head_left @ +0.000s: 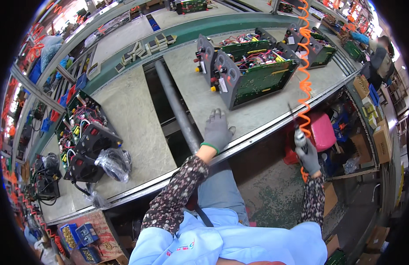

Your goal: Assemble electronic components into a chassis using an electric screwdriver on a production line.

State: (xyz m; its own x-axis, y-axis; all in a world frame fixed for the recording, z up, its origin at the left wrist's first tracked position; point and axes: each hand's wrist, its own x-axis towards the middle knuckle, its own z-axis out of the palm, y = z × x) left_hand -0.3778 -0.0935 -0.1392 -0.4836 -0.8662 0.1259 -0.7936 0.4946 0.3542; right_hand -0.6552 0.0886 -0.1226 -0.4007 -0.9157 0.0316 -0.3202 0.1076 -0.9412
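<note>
At the lower left, blue bins (70, 235) of small metal parts sit below the bench, and above them a group of black-fanned assemblies (93, 140) stands on the bench top, a clear plastic bag (115, 164) lying against its near side. Rightward, a grey roller (172, 99) spans the dark gap between two pale plates. Just right of its near end, the gloved left hand (218, 131) rests palm down by the metal front rail (266, 129), fingers extended and holding nothing; it seems a sound brace, provided the fingertips are kept out of the gap. Beyond it, well clear of the fingers, an upright unit (259, 84) shows a green board, exposed wiring and a grey end panel; any handling is best done by the panel, away from the wires. Farther right, the gloved right hand (308, 157) is closed around a driver tool (300, 138), held outside the rail, over the floor, its thin bit pointing upward. A firm, relaxed hold should suit it, with the bit angled away from the boards and the orange coiled hose (304, 81) left slack, so that it neither tugs the wrist nor snags the wiring.
</note>
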